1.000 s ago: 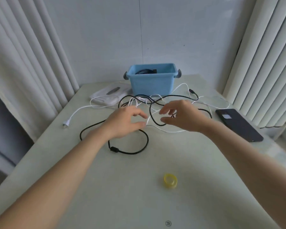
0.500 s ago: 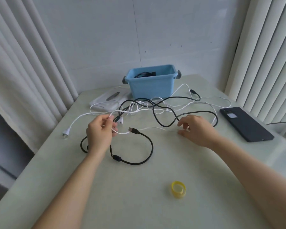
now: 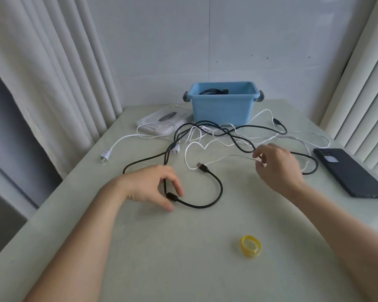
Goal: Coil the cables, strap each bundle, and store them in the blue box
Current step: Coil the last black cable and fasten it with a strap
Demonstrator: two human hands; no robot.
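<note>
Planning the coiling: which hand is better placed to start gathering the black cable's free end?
Left, probably. The left hand has its fingers curled round the black cable beside its plug-end loop; the right hand pinches the white cable, farther off.

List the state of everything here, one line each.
blue box, open, dark cable inside.
black cable, uncoiled, tangled.
white cables, uncoiled, tangled.
yellow strap, rolled, unused.
phone, back up.
left hand, pinching black cable.
right hand, pinching thin white cable.
</note>
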